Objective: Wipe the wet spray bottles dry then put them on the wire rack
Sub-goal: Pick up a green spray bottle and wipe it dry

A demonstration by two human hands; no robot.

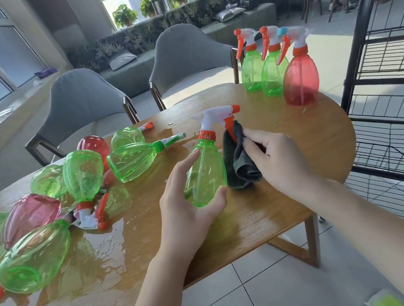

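Note:
My left hand (pixel 189 204) grips the base of a green spray bottle (pixel 207 167) with a white head and orange trigger, held upright above the wooden table (pixel 288 193). My right hand (pixel 279 159) holds a dark grey cloth (pixel 240 163) against the bottle's trigger and right side. Several wet green and red bottles (pixel 82 176) lie on their sides at the left, in a puddle. Two green bottles (pixel 252 71) and one red bottle (pixel 300 76) stand upright at the table's far right corner. The black wire rack (pixel 389 81) stands to the right of the table.
Water (pixel 101 250) is pooled on the left and middle of the table. Two grey chairs (pixel 84 100) stand behind the table. Beyond them runs a low bench with cushions and plants along the windows. Tiled floor (pixel 273 283) shows below the table's near edge.

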